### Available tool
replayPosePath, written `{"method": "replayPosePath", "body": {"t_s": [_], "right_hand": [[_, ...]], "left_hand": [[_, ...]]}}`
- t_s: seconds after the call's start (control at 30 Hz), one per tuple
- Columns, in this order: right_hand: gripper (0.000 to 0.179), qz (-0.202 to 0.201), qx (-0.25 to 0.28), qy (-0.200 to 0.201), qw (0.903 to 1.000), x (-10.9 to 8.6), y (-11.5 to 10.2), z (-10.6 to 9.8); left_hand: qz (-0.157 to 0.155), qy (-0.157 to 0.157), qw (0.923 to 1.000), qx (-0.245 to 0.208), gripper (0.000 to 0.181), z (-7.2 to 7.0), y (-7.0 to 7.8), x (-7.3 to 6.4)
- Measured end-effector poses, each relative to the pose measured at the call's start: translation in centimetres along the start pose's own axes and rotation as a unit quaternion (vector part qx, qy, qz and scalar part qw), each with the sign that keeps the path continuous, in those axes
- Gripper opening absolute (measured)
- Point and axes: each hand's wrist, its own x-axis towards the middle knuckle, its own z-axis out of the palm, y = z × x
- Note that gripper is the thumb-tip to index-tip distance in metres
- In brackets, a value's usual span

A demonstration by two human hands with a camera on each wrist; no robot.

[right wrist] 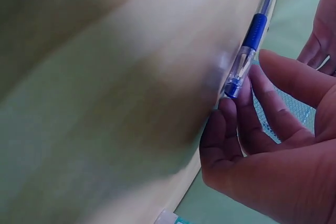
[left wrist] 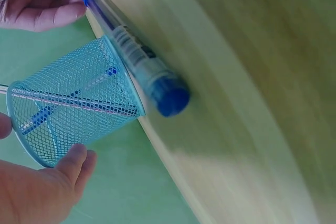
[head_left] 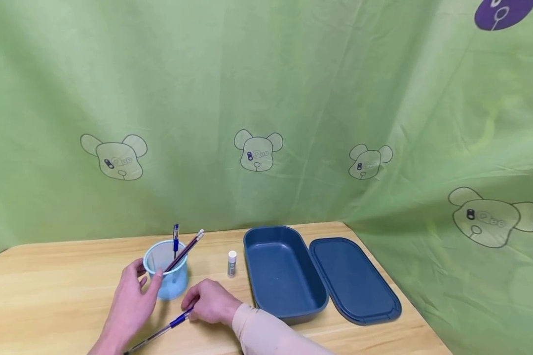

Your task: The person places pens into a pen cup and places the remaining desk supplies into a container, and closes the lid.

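A light blue mesh pen cup [head_left: 172,283] stands upright on the table, holding a blue pen [head_left: 175,239] and dark pencils [head_left: 187,250] with white ends. My left hand [head_left: 131,298] grips the cup near its rim, thumb on the near side and fingers round the left side. In front of the cup, my right hand [head_left: 213,301] pinches the end of another blue pen [head_left: 177,320]. That clear-barrelled pen [right wrist: 255,32] has a blue grip section and slants toward the near left. The left wrist view shows its blue far end [left wrist: 170,97] close up, beside the mesh cup [left wrist: 73,103].
A glue stick [head_left: 232,264] with a white cap stands right of the cup. Further right is an open dark blue box [head_left: 284,281], its lid [head_left: 357,281] lying flat beside it. A green curtain [head_left: 266,98] hangs behind the wooden table [head_left: 49,286] and along its right side.
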Motion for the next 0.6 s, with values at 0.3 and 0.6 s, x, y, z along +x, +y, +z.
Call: {"method": "replayPosePath", "body": {"t_s": [0.3,0.6], "right_hand": [[0.025,-0.010,-0.064,-0.012,0.9978,0.04,0.31,0.01],[0.021,0.001,-0.093,-0.021,0.9954,-0.04,0.26,-0.21]], "left_hand": [[0.009,-0.008,0.9998,0.017,0.064,-0.50,-0.15,0.03],[0.004,-0.026,0.9993,0.026,0.067,-0.44,-0.13,0.14]]}}
